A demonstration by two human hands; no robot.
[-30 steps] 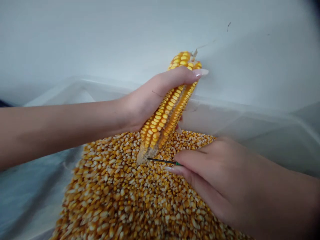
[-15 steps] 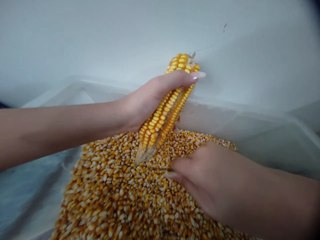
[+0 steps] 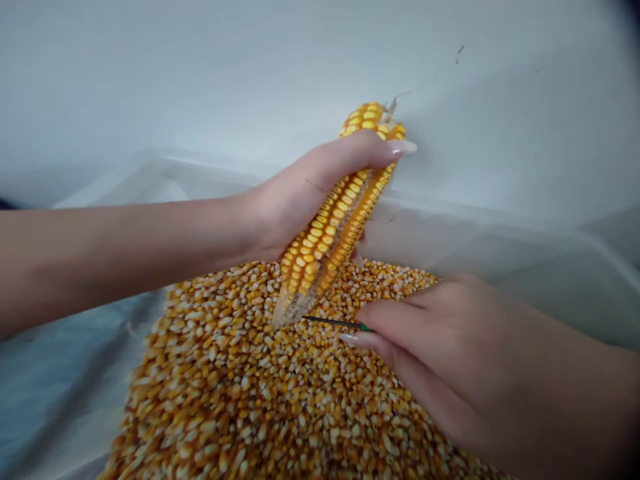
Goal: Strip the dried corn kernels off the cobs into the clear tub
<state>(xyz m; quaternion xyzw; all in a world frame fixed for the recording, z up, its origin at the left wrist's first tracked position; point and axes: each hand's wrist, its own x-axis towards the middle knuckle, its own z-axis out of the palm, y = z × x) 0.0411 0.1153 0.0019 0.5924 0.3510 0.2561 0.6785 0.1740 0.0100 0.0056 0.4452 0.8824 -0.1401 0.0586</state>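
My left hand [image 3: 305, 193] grips a yellow-orange corn cob [image 3: 325, 227] from the left, fingers wrapped around its upper half. The cob stands tilted, its lower end, bare of kernels, resting at or just above a heap of loose corn kernels [image 3: 250, 387]. A groove with missing rows runs along the cob. My right hand [image 3: 440, 353] pinches a thin dark needle with a green base [image 3: 333, 323]. The needle's tip points at the cob's lower end, close to it.
The kernels lie in a translucent plastic bin whose rim [image 3: 500, 227] runs behind them. A pale wall [image 3: 300, 67] rises beyond the bin. A blue-grey sheet [image 3: 60, 380] lies at the lower left.
Half a second ago my right hand was lower over the kernels, hiding the needle. Now it is back up and to the right, with the needle showing. The cob has barely moved.
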